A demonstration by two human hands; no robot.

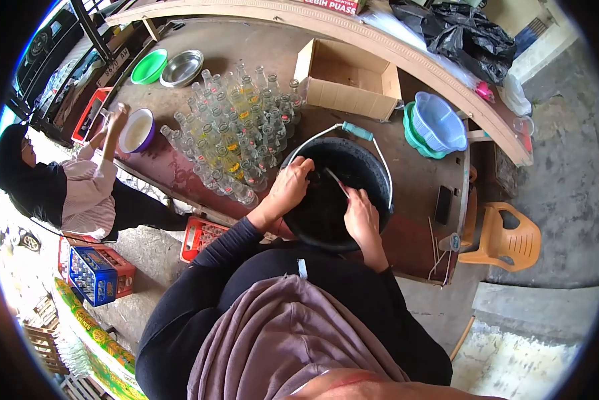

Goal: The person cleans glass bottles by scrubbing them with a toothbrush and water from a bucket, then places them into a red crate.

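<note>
A black bucket [382, 175] with a wire handle and teal grip stands in front of me on the table. Over its left side my left hand [291, 187] is closed around a small dark piece. My right hand [361, 217], above the right part of the bucket, grips a thin tool [336, 181] with a reddish handle and a narrow, pale tip pointing at the left hand. I cannot tell what the dark piece is. The bucket's inside is dark. Many glass bottles [236, 133] stand crowded together just left of the bucket.
Behind the bucket is an open cardboard box [349, 97]. Blue and green plastic basins [439, 123] and a phone [443, 203] lie to the right, near an orange chair [506, 237]. A co-worker [79, 187] stands left by a purple-rimmed bowl [151, 137]. Crates [93, 273] are on the floor.
</note>
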